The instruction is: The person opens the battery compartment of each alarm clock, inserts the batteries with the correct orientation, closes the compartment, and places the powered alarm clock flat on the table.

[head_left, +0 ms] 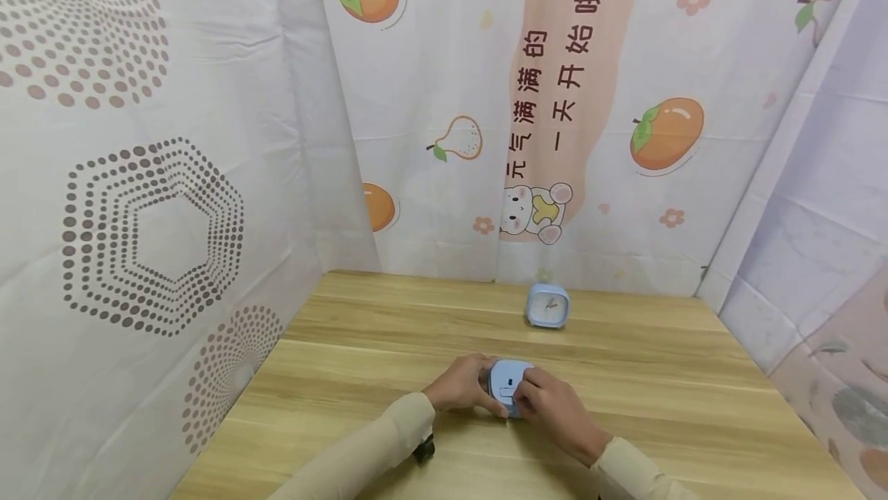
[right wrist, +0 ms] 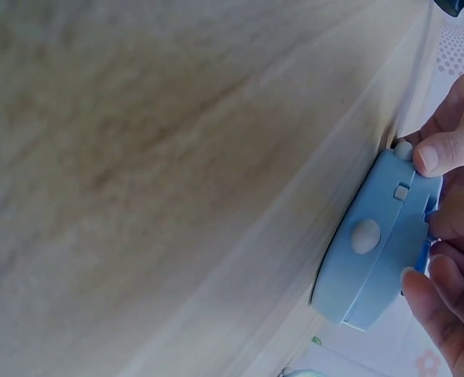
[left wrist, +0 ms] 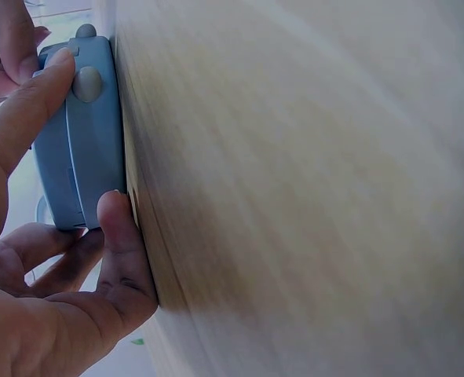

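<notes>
A light blue alarm clock lies on the table with its back up; its face is hidden. My left hand grips it from the left, with the thumb on the near edge and fingers round the far side. Two round grey feet or knobs and a seam show on its side. Over the back, my right hand has curled fingers at the rectangular battery compartment. One right finger touches the back beside a deeper blue part. Whether those fingers pinch anything is hidden.
A second light blue alarm clock stands upright at the back of the wooden table, its dial facing me. Printed curtains hang behind the table and along both sides. A black band-like object sits under the left wrist.
</notes>
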{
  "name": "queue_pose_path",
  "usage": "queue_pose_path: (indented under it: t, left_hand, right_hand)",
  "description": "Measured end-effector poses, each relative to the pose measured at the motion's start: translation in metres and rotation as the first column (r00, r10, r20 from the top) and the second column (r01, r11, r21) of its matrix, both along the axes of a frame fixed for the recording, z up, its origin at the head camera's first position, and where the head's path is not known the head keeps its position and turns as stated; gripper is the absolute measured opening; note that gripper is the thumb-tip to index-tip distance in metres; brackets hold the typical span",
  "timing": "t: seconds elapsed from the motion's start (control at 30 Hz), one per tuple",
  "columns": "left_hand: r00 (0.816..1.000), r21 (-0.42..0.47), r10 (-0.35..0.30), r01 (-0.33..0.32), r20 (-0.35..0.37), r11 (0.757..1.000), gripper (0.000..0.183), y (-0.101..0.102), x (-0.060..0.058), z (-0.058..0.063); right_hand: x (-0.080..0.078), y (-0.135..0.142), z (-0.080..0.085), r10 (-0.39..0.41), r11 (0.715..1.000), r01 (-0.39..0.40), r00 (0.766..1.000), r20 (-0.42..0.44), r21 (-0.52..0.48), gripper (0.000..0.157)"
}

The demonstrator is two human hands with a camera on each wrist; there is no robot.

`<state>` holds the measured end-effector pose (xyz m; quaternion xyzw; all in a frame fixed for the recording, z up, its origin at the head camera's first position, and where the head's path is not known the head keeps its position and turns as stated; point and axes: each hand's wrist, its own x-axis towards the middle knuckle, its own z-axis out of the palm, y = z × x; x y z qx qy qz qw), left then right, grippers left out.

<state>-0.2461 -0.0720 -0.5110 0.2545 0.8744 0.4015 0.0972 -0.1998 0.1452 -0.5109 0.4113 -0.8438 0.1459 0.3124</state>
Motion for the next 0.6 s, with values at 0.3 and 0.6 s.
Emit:
queue_pose_path:
  t: [0.3,0.6]
  left_hand:
    - [1.0,-0.026,0.01,-0.011,-0.016,1.0,0.08,-0.0002,-0.0009,-0.0013]
    - [1.0,-0.018,0.008,-0.008,-0.009,1.0,0.077,-0.0006,-0.0029,-0.0033]
  right_hand:
    - [0.0009,-0.0011,0.0015,-0.012,1.0,0.013,1.0,0.018,-0.011,0.028]
    - [0.0007,-0.0006,0.0026,-0.047,0.999,0.046,0.996,0.069,0.013,0.025]
